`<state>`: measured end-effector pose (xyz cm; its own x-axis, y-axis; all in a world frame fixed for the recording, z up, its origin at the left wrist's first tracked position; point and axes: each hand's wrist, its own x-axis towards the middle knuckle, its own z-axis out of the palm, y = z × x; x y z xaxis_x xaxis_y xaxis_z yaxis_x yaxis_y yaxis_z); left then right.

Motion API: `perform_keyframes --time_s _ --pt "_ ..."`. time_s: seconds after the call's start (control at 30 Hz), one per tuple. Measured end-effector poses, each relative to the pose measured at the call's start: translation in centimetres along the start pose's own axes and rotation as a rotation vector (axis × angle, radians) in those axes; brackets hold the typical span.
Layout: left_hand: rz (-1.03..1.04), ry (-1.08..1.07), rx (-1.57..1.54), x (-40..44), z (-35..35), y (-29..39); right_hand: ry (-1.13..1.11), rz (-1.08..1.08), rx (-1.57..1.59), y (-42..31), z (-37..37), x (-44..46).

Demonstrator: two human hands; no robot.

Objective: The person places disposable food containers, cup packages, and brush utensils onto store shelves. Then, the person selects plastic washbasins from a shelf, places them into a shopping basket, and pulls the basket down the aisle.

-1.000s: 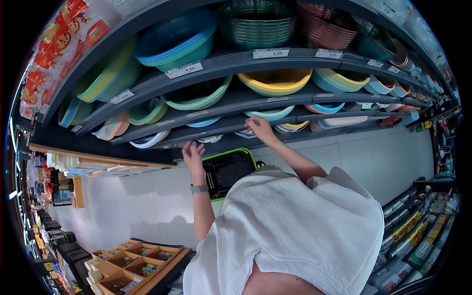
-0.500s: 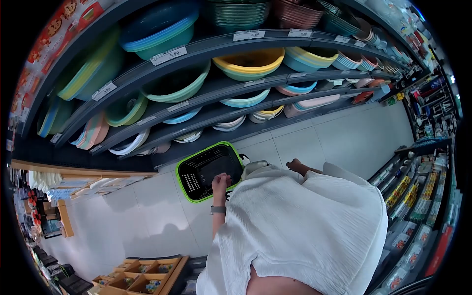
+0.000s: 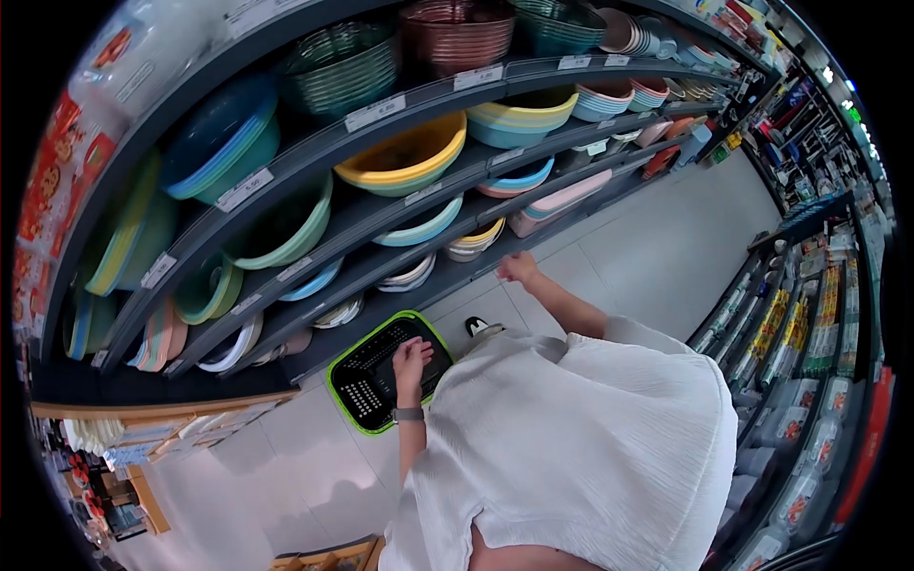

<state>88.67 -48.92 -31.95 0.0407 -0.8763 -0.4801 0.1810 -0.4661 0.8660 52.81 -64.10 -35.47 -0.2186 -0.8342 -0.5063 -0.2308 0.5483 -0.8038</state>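
Note:
My left hand (image 3: 412, 363), with a grey band on its wrist, is over the black basket (image 3: 356, 400) with a bright green rim, which sits on the floor beside the shelf. Its fingers are loosely bent and apart, with nothing in them. My right hand (image 3: 517, 268) is out in front of the lowest shelf, near a small stack of yellow-topped bowls (image 3: 474, 245). The fingers of that hand are curled, and whether anything is between them is too small to tell. Above, a yellow basin (image 3: 405, 157) rests on a middle shelf.
Curved dark shelves hold blue basins (image 3: 222, 138), ribbed red bowls (image 3: 457, 38) and a pink tub (image 3: 566, 202). A rack of packaged goods (image 3: 785, 419) stands at the right. A wooden compartment display (image 3: 333, 555) is at the bottom edge. My shoe (image 3: 479, 326) shows beside the basket.
The view has turned, so the shelves slant more steeply. My right hand has come forward from beside my body toward the lowest shelf. My left hand stays over the basket, its fingers more spread.

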Motion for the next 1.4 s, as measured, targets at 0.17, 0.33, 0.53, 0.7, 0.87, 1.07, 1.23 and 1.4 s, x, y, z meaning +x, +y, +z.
perform_keyframes --time_s 0.17,0.33,0.53,0.7,0.87,1.07,1.23,1.4 --pt "0.128 0.079 -0.027 3.4 2.3 5.8 0.053 -0.375 0.207 -15.2 0.0 0.0" --pt "0.245 0.181 -0.1 6.8 6.9 12.6 0.017 -0.575 0.323 -22.9 -2.6 2.6" --pt "0.464 0.407 -0.093 11.8 11.5 19.9 0.109 -0.645 0.155 -26.5 -2.6 9.6" --pt "0.437 0.583 -0.038 15.1 13.2 26.1 -0.15 -0.507 0.341 -28.2 -2.0 13.7" --pt "0.322 0.647 0.117 17.9 13.7 28.0 -0.12 -0.446 0.272 -29.3 -1.2 15.3" --pt "0.285 0.674 0.112 19.8 14.0 29.0 -0.12 -0.486 0.26 -29.4 -0.3 16.4" --pt "0.328 0.602 0.091 18.5 14.1 30.9 -0.086 -0.452 0.187 -28.4 -0.3 18.6" --pt "0.448 0.604 0.102 17.8 13.4 31.7 -0.096 -0.489 0.17 -27.8 -0.1 20.5"
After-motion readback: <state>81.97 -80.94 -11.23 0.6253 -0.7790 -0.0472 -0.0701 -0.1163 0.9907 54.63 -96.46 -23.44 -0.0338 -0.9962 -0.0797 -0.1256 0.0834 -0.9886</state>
